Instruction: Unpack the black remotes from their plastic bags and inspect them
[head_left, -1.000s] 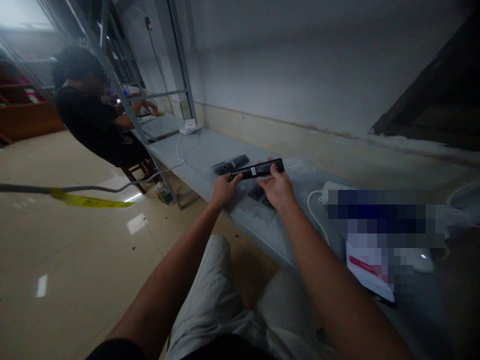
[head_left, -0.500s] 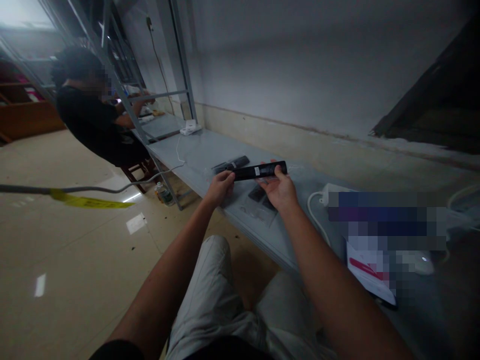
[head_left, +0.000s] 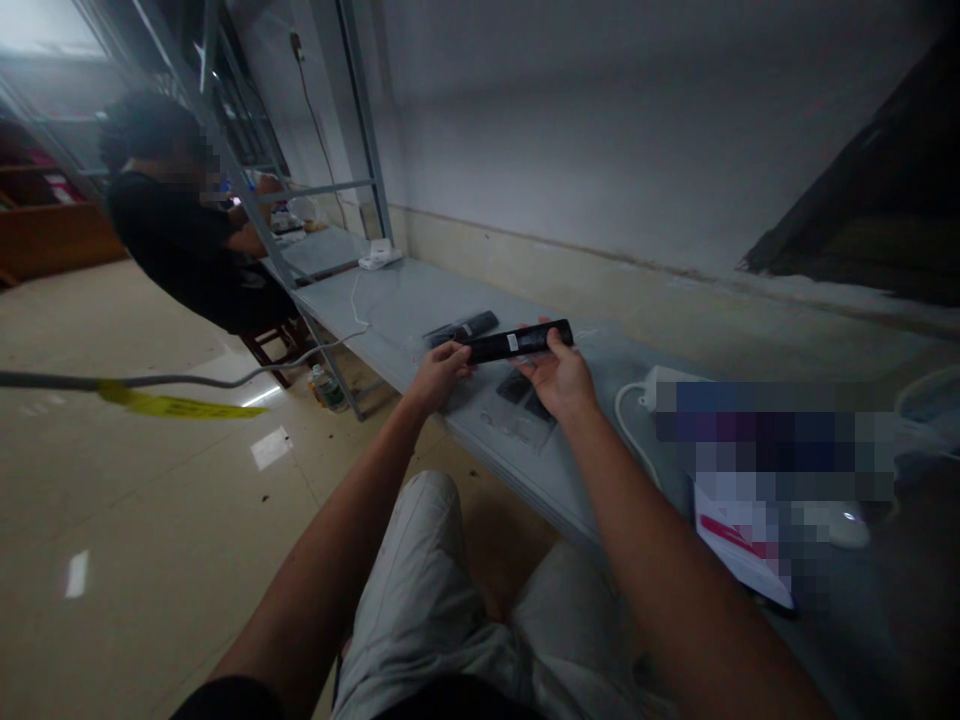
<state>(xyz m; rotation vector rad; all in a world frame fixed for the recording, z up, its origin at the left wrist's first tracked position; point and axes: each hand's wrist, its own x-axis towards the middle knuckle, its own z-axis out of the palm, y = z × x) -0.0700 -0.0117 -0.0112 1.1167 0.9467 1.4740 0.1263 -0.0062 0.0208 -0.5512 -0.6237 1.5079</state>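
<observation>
A long black remote control with a small white label is held level above the grey bench. My right hand cradles its right half, thumb on top. My left hand pinches its left end. Under my hands lie clear plastic bags and small dark parts. Another black remote lies on the bench just behind my left hand.
A white power strip and its cable lie further along the bench. A white cable loops at my right beside a white paper with red print. A person in black sits at the far left. A metal rack frame stands there.
Both hands and the remote have stayed nearly in place, shifting only slightly. The seated person's hands have moved a little.
</observation>
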